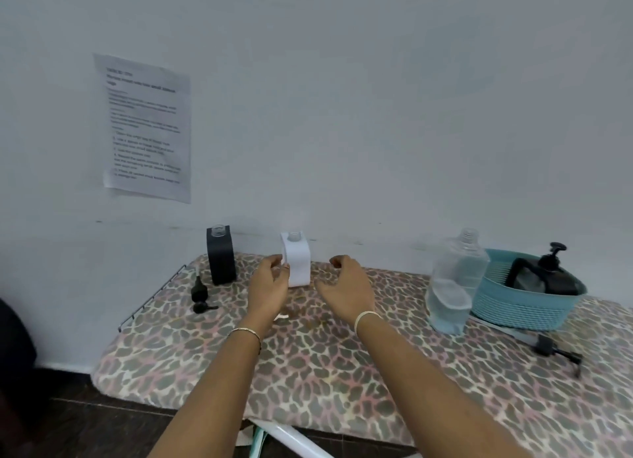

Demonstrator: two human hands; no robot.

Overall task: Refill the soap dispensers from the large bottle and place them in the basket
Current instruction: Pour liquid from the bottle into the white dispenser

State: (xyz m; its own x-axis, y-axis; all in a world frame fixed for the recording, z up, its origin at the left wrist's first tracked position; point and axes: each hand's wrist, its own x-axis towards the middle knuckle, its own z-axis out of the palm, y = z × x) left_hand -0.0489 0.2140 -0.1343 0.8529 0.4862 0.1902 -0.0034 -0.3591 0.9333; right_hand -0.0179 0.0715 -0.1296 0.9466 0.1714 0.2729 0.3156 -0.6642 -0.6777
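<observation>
Left hand, right hand flank white dispenser.
Left curled at its edge, grip unclear; right loosely curled, empty.

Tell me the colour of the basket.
Light teal blue; the basket shows best in the head view.

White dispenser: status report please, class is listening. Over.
Left hand at left edge of white dispenser, grip unclear. Right hand open, apart from it. Dispenser upright, uncapped. Black dispenser apart to the left, nothing blocking.
</observation>
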